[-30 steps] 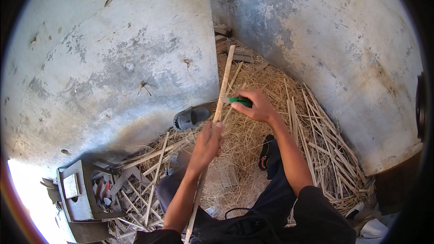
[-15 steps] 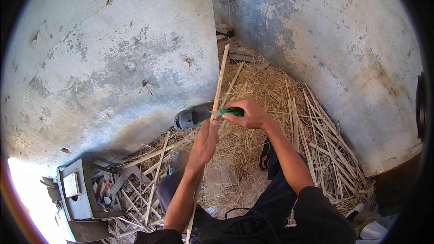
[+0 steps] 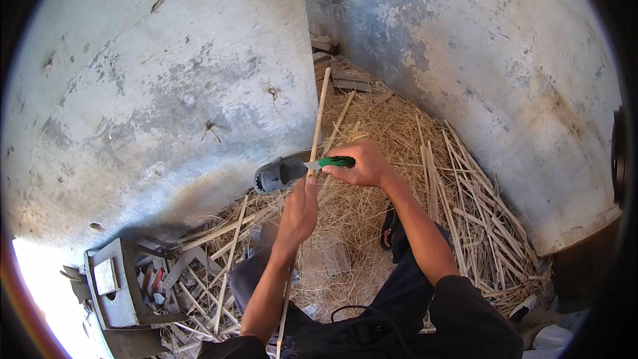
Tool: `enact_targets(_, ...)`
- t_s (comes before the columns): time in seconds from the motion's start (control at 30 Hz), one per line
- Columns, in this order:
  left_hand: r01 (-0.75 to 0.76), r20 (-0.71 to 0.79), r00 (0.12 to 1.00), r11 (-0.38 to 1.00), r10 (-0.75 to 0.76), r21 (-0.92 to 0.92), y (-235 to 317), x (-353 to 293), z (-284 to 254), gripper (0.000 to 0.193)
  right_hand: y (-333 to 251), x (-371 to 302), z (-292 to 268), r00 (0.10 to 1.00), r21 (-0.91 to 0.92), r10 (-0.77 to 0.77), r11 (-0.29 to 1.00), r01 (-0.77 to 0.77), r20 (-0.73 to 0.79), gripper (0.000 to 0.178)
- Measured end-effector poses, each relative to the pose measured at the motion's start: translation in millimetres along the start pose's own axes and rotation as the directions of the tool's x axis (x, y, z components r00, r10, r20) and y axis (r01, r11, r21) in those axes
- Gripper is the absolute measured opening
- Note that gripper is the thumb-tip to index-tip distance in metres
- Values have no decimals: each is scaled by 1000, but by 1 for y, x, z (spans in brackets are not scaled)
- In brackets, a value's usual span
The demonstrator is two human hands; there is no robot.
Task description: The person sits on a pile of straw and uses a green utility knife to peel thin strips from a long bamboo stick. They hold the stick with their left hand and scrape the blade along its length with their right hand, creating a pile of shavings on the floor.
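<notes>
A long, thin bamboo or wooden strip runs from my lap up toward the corner of the walls. My left hand is closed around it near its middle, the thumb lying along the strip. In my right hand is a utility knife with a green handle. Its blade lies across the strip just above my left fingertips. Beyond the blade, against the left wall, sits a dark grey slipper.
Thin shavings cover the floor between my legs and toward the corner. Many loose strips lie along the right wall. At the lower left, a worn wooden box frame stands beside scraps and more strips. Two peeling walls meet ahead.
The strip's far end has shifted slightly left, and both hands and the knife have moved slightly left with it. The view has tilted a little; both grips stay the same.
</notes>
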State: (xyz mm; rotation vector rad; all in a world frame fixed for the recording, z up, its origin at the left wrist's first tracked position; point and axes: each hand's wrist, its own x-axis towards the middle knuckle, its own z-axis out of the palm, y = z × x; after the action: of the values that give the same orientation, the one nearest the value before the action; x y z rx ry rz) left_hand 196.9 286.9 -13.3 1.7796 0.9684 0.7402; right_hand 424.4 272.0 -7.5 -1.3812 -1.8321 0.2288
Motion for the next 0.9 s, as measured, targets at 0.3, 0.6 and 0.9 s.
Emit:
enact_targets(0.3, 32, 8, 999, 999, -32, -1, 0, -1, 0, 37, -6, 2, -8, 1000, -6, -11, 1000, 11, 21, 33)
enact_targets(0.6, 6, 11, 1000, 1000, -6, -6, 1, -1, -4, 36, 0, 4, 0, 1000, -7, -9, 1000, 9, -11, 44)
enact_targets(0.9, 35, 9, 999, 999, -35, 9, -2, -1, -4, 39, 3, 6, 2, 1000, -3, 15, 1000, -15, 11, 45)
